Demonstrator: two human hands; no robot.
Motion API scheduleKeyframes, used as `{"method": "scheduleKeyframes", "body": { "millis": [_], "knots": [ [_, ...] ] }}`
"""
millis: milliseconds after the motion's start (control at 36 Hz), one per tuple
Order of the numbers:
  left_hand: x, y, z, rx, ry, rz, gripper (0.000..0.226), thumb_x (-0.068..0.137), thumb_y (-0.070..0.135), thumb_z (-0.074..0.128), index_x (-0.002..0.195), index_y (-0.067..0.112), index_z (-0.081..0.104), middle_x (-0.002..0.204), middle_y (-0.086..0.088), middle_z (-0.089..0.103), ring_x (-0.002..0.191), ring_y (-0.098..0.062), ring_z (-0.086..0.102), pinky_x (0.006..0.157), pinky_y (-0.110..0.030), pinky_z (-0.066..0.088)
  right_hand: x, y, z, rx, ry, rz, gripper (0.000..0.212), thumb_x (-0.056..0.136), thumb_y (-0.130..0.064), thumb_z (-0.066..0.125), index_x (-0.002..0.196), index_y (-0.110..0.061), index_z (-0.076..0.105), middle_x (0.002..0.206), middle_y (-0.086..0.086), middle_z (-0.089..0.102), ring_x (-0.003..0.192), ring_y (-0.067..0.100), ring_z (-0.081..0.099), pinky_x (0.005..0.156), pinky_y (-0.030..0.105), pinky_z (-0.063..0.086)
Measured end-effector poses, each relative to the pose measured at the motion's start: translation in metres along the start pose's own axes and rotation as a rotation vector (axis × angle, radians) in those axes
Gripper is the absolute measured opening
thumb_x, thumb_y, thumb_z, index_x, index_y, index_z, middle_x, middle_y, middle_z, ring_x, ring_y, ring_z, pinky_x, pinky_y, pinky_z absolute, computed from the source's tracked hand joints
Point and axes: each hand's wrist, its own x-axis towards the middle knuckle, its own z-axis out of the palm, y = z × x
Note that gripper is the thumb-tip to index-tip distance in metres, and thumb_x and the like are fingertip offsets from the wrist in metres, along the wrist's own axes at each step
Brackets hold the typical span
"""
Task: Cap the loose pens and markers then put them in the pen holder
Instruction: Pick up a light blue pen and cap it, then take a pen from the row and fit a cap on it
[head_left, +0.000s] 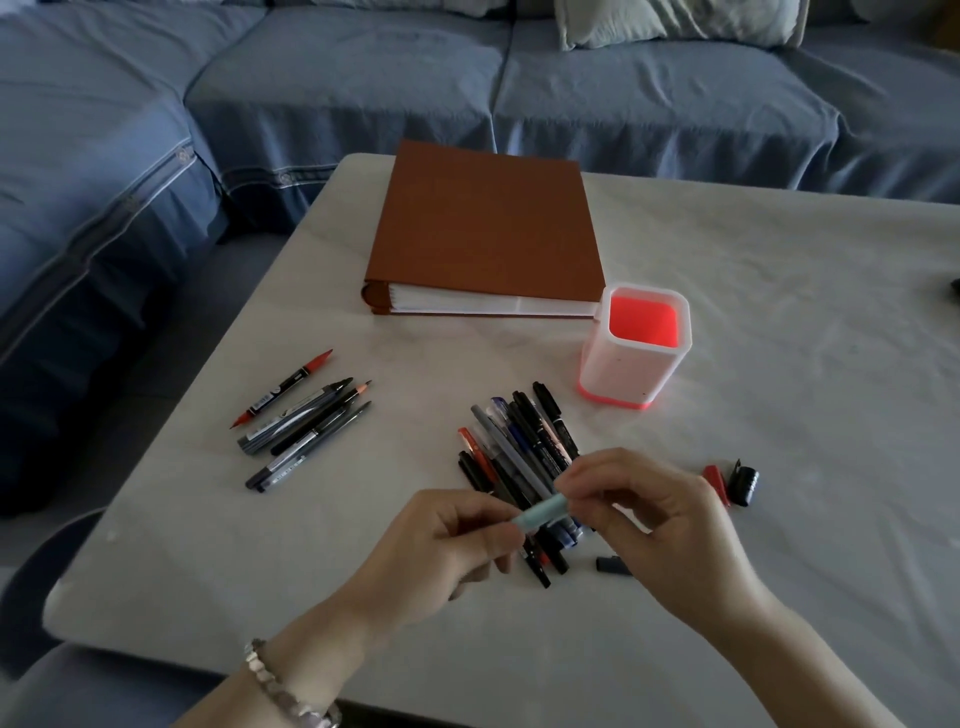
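At lower centre, the left hand (452, 545) and right hand (660, 519) each pinch a pale teal plastic marker (544, 512) above the pile of dark pens (519, 447) on the white counter (779, 312). Fingers hide both marker ends. The white square pen holder with red interior (618, 374) stands toward the upper right of the hands.

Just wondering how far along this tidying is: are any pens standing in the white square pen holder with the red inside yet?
No, the white square pen holder shows only its bare red inside.

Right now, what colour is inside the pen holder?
The holder is bright red inside; head view.
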Motion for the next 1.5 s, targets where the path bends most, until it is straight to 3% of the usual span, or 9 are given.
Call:
{"method": "scheduleKeyframes", "body": {
  "millis": [83,250,417,583,722,806,1306,1389,1500],
  "knots": [
    [0.000,0.005,-0.002,-0.101,-0.018,-0.022,0.023,0.085,0.004,0.055,0.067,0.012,0.067,0.046,0.005,0.053,0.038,-0.006,0.032,0.038,-0.016,0.022,0.006,-0.006,0.014,0.332,0.075,0.185,0.027,0.074,0.011,0.064,0.091,-0.011,0.062,0.082,-0.002,0.072,0.069,0.008,0.067,0.061,0.013,0.051],
    [0.011,-0.002,-0.010,0.320,0.130,0.152,0.021,0.090,0.026,0.055,0.072,0.021,0.065,0.051,0.005,0.058,0.049,-0.004,0.044,0.048,-0.023,0.036,0.021,-0.002,0.046,0.487,0.086,0.514,0.015,0.083,0.003,0.058,0.090,-0.009,0.064,0.084,0.007,0.074,0.075,0.017,0.068,0.071,0.025,0.056],
    [0.019,-0.029,-0.057,0.765,0.466,0.243,0.020,0.087,0.011,0.056,0.105,0.008,0.064,0.105,-0.005,0.063,0.091,-0.012,0.059,0.081,-0.013,0.040,0.038,0.019,0.046,-0.248,-0.022,0.365,0.017,0.090,-0.026,0.052,0.083,-0.012,0.059,0.061,0.009,0.053,0.052,0.015,0.042,0.053,0.025,0.033],
    [0.028,-0.053,-0.113,1.036,0.702,0.168,0.025,0.074,-0.003,0.066,0.099,-0.003,0.063,0.100,-0.018,0.064,0.095,-0.037,0.061,0.080,-0.042,0.049,0.035,0.035,0.080,-0.507,-0.141,0.170,0.034,0.089,-0.021,0.053,0.123,-0.024,0.052,0.084,-0.006,0.055,0.072,0.010,0.054,0.065,0.016,0.040],
    [0.029,-0.061,-0.120,1.129,0.694,0.057,0.022,0.078,0.003,0.064,0.100,0.001,0.064,0.097,-0.016,0.065,0.090,-0.037,0.061,0.074,-0.041,0.049,0.028,0.058,0.102,-0.986,-0.305,0.011,0.017,0.068,-0.017,0.075,0.080,-0.017,0.063,0.081,0.002,0.055,0.063,0.021,0.059,0.040,0.027,0.037],
    [0.030,-0.065,-0.120,1.140,0.679,0.049,0.025,0.076,0.001,0.066,0.101,0.001,0.064,0.098,-0.017,0.063,0.087,-0.038,0.061,0.073,-0.041,0.049,0.031,0.068,0.100,-1.076,-0.259,-0.070,0.030,0.049,-0.016,0.085,0.068,-0.019,0.062,0.073,0.000,0.055,0.059,0.019,0.057,0.032,0.022,0.027],
    [0.044,-0.053,-0.080,0.967,0.609,0.070,0.015,0.085,0.010,0.056,0.098,0.003,0.059,0.096,-0.015,0.060,0.085,-0.034,0.060,0.073,-0.038,0.046,0.009,0.071,0.074,-0.998,-0.240,-0.140,0.010,0.072,-0.030,0.067,0.081,-0.030,0.063,0.076,-0.003,0.054,0.065,0.016,0.056,0.053,0.023,0.049],
    [0.039,-0.046,-0.063,0.817,0.595,0.146,0.014,0.086,0.007,0.054,0.099,0.003,0.057,0.096,-0.012,0.055,0.075,-0.027,0.059,0.070,-0.029,0.041,0.004,0.065,0.062,-0.907,-0.262,-0.121,0.022,0.080,-0.036,0.043,0.088,-0.035,0.063,0.082,-0.005,0.053,0.071,0.014,0.055,0.060,0.021,0.046],
    [0.033,-0.037,-0.047,0.720,0.503,0.216,0.009,0.087,0.007,0.053,0.096,0.010,0.055,0.090,-0.005,0.054,0.070,-0.005,0.052,0.061,-0.010,0.037,0.006,0.063,0.032,-0.738,-0.178,-0.071,0.020,0.080,-0.027,0.053,0.092,-0.026,0.069,0.082,-0.001,0.056,0.074,0.019,0.057,0.067,0.028,0.049]
  ]
}}
